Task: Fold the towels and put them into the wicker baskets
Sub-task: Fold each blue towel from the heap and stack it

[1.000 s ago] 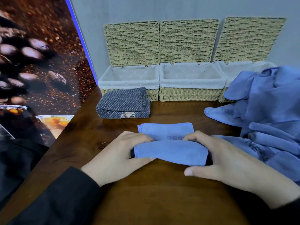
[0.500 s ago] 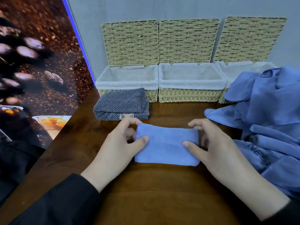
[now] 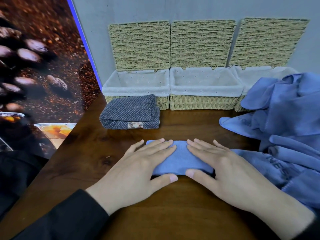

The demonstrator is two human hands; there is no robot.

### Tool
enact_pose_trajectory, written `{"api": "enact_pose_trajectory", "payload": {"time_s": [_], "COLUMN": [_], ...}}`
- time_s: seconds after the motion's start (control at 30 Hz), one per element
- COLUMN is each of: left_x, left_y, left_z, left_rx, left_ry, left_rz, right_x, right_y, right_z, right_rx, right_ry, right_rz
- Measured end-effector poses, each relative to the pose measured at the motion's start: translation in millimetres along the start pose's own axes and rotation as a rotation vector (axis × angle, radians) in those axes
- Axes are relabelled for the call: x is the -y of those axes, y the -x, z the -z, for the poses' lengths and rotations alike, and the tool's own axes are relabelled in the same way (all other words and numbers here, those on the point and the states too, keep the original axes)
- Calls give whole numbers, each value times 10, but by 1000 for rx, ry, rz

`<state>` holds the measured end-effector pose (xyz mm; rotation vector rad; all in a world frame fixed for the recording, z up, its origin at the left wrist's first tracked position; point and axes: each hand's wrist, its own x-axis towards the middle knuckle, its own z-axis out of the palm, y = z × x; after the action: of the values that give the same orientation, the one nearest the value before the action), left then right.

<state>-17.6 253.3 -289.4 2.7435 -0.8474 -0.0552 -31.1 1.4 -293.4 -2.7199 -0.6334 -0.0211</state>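
Note:
A small folded blue towel (image 3: 181, 159) lies on the wooden table (image 3: 173, 213) in front of me. My left hand (image 3: 138, 168) presses flat on its left half with straight fingers. My right hand (image 3: 223, 168) presses flat on its right half the same way. Three lined wicker baskets stand against the back wall: left basket (image 3: 136, 89), middle basket (image 3: 205, 90), right basket (image 3: 249, 75), each with its lid standing up behind it. A folded dark grey towel (image 3: 129, 112) lies on the table in front of the left basket.
A heap of unfolded blue towels (image 3: 285, 129) covers the right side of the table and hides part of the right basket. A panel printed with coffee beans (image 3: 34, 66) borders the table on the left. A grey wall (image 3: 155, 7) rises behind the baskets.
The near half of the blue towel was folded over away from me. Both hands then let go of its edges and now lie flat on top, pressing it down.

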Motion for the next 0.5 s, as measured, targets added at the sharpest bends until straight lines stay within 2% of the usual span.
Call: {"api": "enact_pose_trajectory", "payload": {"time_s": [0.1, 0.27, 0.37, 0.5], "left_x": [57, 146, 248, 308], "left_y": [-15, -39, 10, 60], "left_z": [-15, -43, -35, 26], "left_rx": [19, 12, -75, -249], "left_ry": [67, 71, 122, 416], "left_rz": [10, -22, 10, 91], "right_x": [10, -22, -11, -8], "right_y": [-23, -33, -4, 54], "right_z": [58, 61, 48, 38], "right_rx": [33, 45, -49, -238], "right_ry": [-77, -73, -18, -89], "right_rz": [-47, -2, 24, -9]}}
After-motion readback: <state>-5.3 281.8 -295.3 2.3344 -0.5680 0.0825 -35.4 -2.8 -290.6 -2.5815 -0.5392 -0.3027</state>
